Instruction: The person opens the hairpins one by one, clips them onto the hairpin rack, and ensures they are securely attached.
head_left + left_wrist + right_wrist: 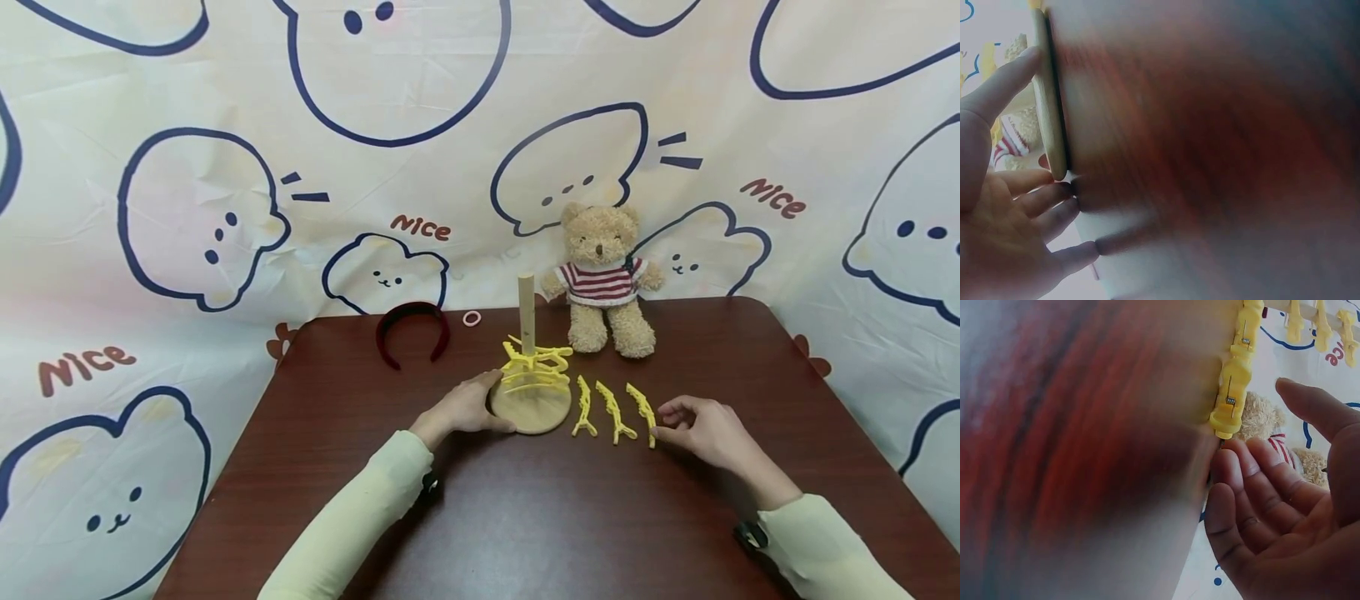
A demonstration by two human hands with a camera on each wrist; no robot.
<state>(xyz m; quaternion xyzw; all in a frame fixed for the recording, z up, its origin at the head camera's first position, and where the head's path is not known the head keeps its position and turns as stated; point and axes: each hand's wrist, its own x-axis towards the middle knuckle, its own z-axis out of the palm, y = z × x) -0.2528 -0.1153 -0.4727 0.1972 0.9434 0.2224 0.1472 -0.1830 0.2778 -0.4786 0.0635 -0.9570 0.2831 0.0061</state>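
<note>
My left hand [467,404] grips the left edge of a wooden stand [532,412], which has a round base and an upright post. In the left wrist view, the thumb lies on the rim of the base [1054,125] and a fingertip meets its far end. Yellow pieces [536,364] cross around the foot of the post. Three yellow strips of clip-like parts lie to the right of the base: the left [583,407], the middle [617,414] and the right strip [642,412]. Beside the right strip, my right hand [708,429] has thumb and fingers apart; small metal springs show on the strip [1233,394].
A teddy bear [606,283] in a striped shirt sits at the table's back edge. A dark red headband [412,310] and a small pale ring [472,318] lie at the back left. Behind the brown table [525,517] hangs a printed cloth [465,183].
</note>
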